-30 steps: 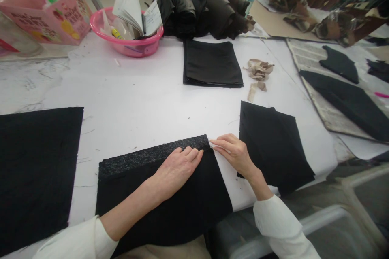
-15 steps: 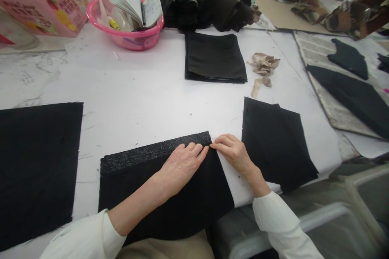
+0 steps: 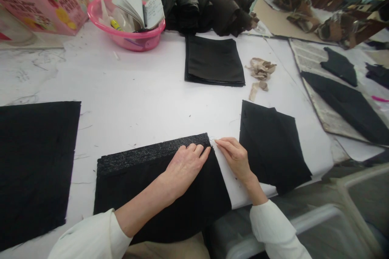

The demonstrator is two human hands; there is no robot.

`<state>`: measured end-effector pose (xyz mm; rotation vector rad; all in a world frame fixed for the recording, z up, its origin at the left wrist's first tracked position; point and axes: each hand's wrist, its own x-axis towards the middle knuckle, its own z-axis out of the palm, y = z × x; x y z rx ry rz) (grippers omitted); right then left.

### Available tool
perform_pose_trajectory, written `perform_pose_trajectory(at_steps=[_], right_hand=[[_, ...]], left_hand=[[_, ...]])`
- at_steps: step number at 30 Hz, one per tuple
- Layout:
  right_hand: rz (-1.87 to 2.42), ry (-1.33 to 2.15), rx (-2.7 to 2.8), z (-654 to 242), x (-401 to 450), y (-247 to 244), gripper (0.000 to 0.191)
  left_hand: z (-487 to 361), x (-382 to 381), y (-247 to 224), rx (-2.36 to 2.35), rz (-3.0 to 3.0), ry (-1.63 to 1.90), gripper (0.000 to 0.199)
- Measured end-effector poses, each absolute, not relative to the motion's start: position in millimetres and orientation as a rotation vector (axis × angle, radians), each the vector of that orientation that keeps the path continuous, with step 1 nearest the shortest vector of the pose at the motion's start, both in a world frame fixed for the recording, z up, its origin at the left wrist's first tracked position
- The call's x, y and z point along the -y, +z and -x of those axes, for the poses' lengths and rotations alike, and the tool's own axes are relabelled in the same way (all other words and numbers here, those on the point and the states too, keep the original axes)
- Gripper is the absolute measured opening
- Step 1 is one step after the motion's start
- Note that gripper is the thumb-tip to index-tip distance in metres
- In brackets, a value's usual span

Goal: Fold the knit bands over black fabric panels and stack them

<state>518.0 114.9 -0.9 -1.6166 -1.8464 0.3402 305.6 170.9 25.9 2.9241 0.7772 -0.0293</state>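
Note:
A black cloth piece (image 3: 170,214) with a speckled strip (image 3: 136,157) along its far edge lies in front of me, its near part hanging over the table edge. My left hand (image 3: 187,168) rests on the cloth near its far right corner, fingers slightly bent and thumb at the right edge. Just right of that corner, my right hand (image 3: 235,156) has thumb and forefinger pinched together, with pale threads at the fingertips too fine to make out clearly. More black cloth lies to the left (image 3: 33,170) and right (image 3: 270,145).
Farther back on the white table (image 3: 127,105) are a pink basin (image 3: 136,42) with a notebook, a stack of black cloth (image 3: 214,60) and beige strips (image 3: 261,68). A board (image 3: 331,117) with black pieces is at right; a chair frame (image 3: 313,218) stands below.
My right hand has moved slightly up and to the right, off the cloth's corner. My left hand stays on the cloth. The view has shifted a little.

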Motion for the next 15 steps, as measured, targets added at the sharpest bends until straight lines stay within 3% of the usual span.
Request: perform_pose_trajectory(at_steps=[15], right_hand=[[1.661, 0.133, 2.193, -514.1, -118.3, 4.5, 0.022]], left_hand=[[-298.0, -170.9, 22.6, -0.786, -2.919, 0.0, 0.044]])
